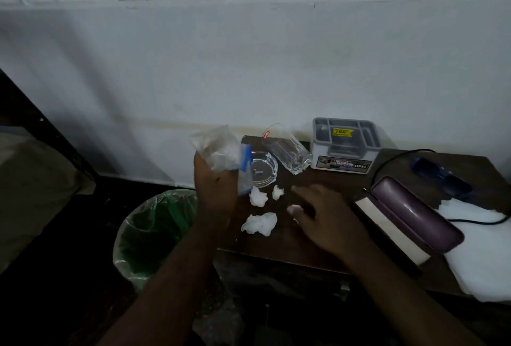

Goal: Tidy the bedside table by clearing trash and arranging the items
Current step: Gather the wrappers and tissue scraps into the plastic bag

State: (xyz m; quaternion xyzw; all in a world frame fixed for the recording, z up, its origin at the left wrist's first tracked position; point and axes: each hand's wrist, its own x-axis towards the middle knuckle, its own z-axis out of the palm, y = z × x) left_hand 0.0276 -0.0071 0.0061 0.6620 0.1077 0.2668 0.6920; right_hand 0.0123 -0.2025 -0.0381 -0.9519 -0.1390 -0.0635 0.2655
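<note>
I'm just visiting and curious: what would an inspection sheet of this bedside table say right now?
Surface: dark wooden bedside table.
Job's things: three crumpled tissues; glass ashtray; drinking glass, tilted; grey organiser box; purple case.
Clutter: white cloth.
Hands: left hand grips a plastic bag; right hand open over the table.
Cables: black cable.
Surroundings: green-lined bin, white wall.

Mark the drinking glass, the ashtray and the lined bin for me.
drinking glass [287,149]: head view, on its clear side wall.
ashtray [272,165]: head view, on its right rim.
lined bin [124,224]: head view, on the liner at its left rim.
</note>
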